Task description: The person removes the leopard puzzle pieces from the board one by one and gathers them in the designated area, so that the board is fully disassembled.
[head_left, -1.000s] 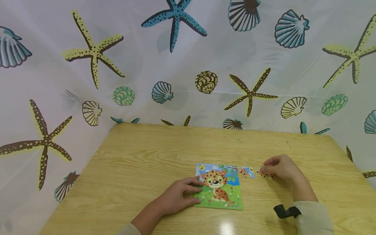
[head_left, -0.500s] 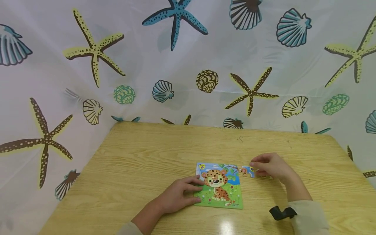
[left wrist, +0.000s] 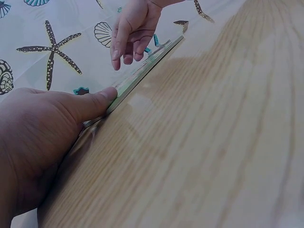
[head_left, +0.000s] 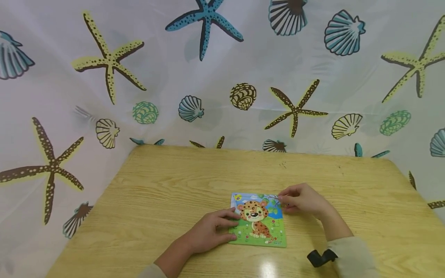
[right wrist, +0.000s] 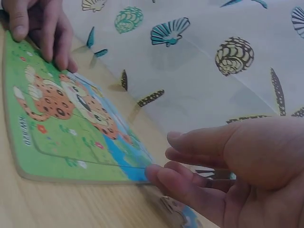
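A square jigsaw puzzle [head_left: 255,241] with a cartoon leopard on green grass lies flat on the table. My left hand [head_left: 211,230] rests along its left side, fingertips on the picture. In the left wrist view the left thumb [left wrist: 97,102] presses against the board's edge. At the upper right edge is my right hand [head_left: 306,201], fingers loosely bent, holding nothing that shows. The right wrist view shows a fingertip at the board's edge, touching or just above it. Loose puzzle pieces [right wrist: 175,209] lie beneath that hand, mostly hidden.
The wooden table [head_left: 180,173] reaches back to a white curtain [head_left: 215,77] printed with starfish and shells, which also stands along both sides. A black strap end [head_left: 321,258] sticks out from the right sleeve [head_left: 351,256].
My right hand has moved left from the loose pieces to the puzzle's upper right edge. It now covers the pieces in the head view. The left hand and board stay put.
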